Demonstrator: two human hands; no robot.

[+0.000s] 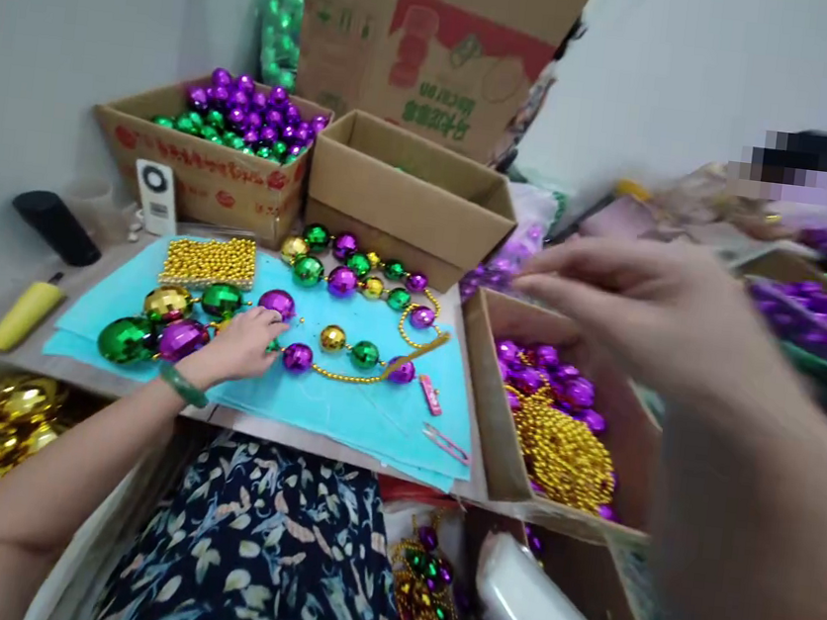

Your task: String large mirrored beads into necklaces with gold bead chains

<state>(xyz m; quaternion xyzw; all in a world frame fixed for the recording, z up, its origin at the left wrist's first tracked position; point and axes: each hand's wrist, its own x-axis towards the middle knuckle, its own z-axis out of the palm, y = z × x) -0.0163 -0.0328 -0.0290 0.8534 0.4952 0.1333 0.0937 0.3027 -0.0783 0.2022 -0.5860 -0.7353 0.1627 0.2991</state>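
My left hand (245, 346), with a green bangle at the wrist, is closed over a part of a bead garland on the blue cloth (340, 431). Its fingers hide some beads beside a purple ball (278, 305). Large green (127, 339) and gold faceted balls lie to its left. To its right, a purple ball (298, 357) leads into a thin gold bead strand (346, 375). My right hand (623, 304) is raised above the open box at the right, thumb and fingers pinched together and blurred; whatever they hold is too small to make out.
A box of purple and green balls (198, 161) and another carton (413, 186) stand behind the cloth. A tray of small gold beads (210, 260), a pink clipper (430, 395) and thread snips (447, 443) lie on it. Gold strands (562, 451) fill the right box. A person (702, 199) sits beyond.
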